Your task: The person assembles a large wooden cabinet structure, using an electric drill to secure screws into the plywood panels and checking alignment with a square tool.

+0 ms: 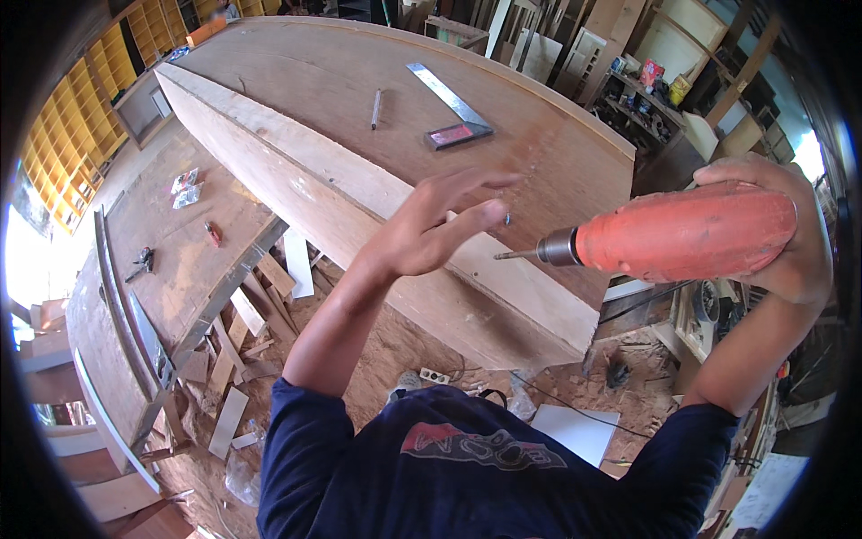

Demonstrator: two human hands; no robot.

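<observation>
My right hand (811, 242) is wrapped round the rear of a worn red power drill (687, 234), held level at the right. Its thin bit points left, the tip over the pale wooden strip (530, 278) along the edge of a large wooden panel (305, 54); whether it touches the wood I cannot tell. My left hand (431, 220) hovers above the same strip, left of the bit, thumb and fingers apart. A tiny metal piece, perhaps a screw, shows beside the thumb tip. Farther back on the panel lie a try square (458, 112) and a pencil (376, 108).
A second wooden table (193, 256) at left bears a red-handled tool (213, 234), a black tool (142, 262) and small packets (186, 190). Wood offcuts and sawdust cover the floor. A power strip (435, 376) and cable lie below the panel. Cluttered shelves (642, 103) stand back right.
</observation>
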